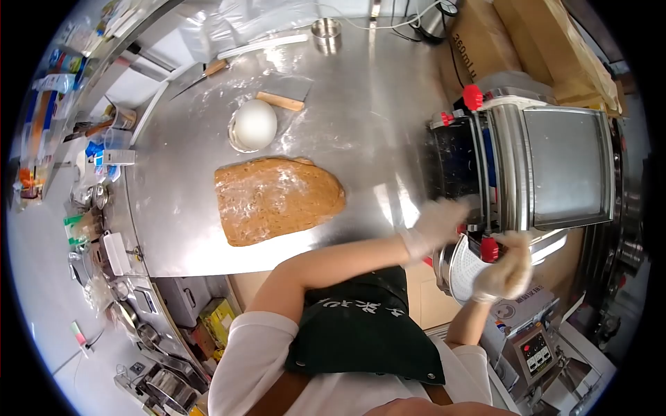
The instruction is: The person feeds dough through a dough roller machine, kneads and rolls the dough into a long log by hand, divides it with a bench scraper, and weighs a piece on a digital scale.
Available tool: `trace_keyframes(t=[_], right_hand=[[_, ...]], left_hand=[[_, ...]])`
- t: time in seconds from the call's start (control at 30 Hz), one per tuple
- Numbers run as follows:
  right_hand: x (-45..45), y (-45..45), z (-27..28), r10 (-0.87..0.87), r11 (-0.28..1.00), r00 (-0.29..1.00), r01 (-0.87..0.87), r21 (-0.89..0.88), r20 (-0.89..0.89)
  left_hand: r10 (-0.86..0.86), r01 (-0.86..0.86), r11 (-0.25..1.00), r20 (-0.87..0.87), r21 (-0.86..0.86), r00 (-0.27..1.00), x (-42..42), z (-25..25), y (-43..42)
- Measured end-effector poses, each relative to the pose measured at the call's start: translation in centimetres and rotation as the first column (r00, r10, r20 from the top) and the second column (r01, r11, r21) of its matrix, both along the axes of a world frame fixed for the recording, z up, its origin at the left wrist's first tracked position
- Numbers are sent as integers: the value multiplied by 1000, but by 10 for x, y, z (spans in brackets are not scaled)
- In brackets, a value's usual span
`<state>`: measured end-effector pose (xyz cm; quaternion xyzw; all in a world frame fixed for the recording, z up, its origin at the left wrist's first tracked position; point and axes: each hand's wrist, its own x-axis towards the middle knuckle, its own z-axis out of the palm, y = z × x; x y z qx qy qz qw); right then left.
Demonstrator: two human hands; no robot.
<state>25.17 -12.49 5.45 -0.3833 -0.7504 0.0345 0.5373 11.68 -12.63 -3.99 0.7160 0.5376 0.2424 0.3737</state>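
Observation:
My left hand (437, 225), in a clear glove, is smeared by motion at the front left of a dough roller machine (514, 166). My right hand (506, 274), also gloved, is beside the machine's lower red knob (490, 249); its fingers are blurred, and I cannot tell whether it touches the knob. A brown slab of dough (277, 197), dusted with flour, lies on the steel table (374, 125), to the left of both hands. Beyond the dough sits a white round object (255, 125) next to a scraper (281, 101) with a wooden handle.
A knife (215, 67) and a small metal cup (326, 31) lie toward the table's far edge. Cardboard boxes (499, 41) stand behind the machine. A white perforated tray (466, 274) is below it. Shelves with utensils line the left side.

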Motion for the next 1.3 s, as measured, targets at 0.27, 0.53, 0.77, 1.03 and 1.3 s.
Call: trace_keyframes(t=[0.27, 0.53, 0.77, 1.03, 1.3], right_hand=[[-159, -47, -150, 189, 244, 927, -363, -899, -322], [-280, -85, -235, -80, -225, 852, -521, -824, -517], [-348, -139, -255, -246, -302, 766, -643, -704, -594], [-342, -146, -253, -141, -327, 796, -599, -731, -588], [-237, -84, -202, 362, -31, 858, -379, -925, -364]], left_hand=[[-350, 378, 918, -698, -122, 624, -218, -97, -58], [-227, 366, 919, -566, 143, 792, -282, -57, -104], [215, -56, 897, -322, 439, 922, -316, -12, -164], [953, -852, 211, 295, -479, 70, -416, -100, -264], [549, -412, 752, 835, -514, -40, -324, -116, -223]])
